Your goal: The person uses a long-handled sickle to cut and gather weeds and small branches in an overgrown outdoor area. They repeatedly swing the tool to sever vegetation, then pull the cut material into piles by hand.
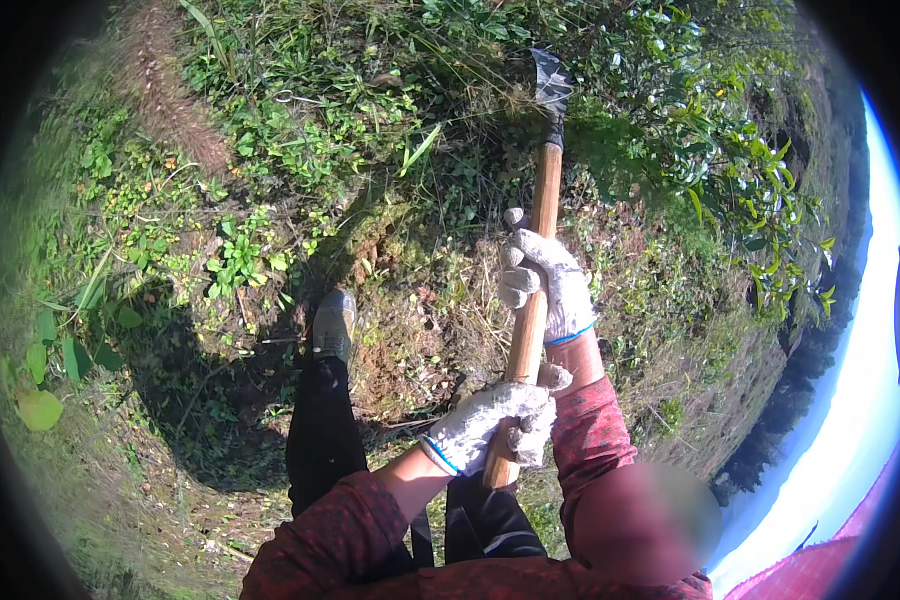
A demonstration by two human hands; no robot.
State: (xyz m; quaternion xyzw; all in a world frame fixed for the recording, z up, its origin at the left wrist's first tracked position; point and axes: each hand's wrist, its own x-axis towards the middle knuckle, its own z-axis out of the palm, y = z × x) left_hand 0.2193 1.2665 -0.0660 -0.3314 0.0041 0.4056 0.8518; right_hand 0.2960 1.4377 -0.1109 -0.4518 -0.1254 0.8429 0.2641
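Observation:
Both my hands wear white knitted work gloves with blue cuff edges and grip one long-handled bladed tool, like a billhook. Its straight wooden handle (pixel 546 191) runs upward from my waist. My left hand (pixel 495 424) closes around the handle close to its butt end. Farther up, my right hand (pixel 559 281) wraps the shaft around its middle, with the fingers showing on the left side. The dark metal blade (pixel 552 81) is among grass stems and low green plants at the top; whether it touches the ground I cannot tell.
A leafy shrub (pixel 727 142) grows right of the blade. My shoe (pixel 335 322) stands beside a bare, mossy soil patch (pixel 379 259). A reddish-brown feathery frond (pixel 169 90) is at upper left. The slope falls toward dark trees (pixel 780 405) on the right. My shadow lies at left.

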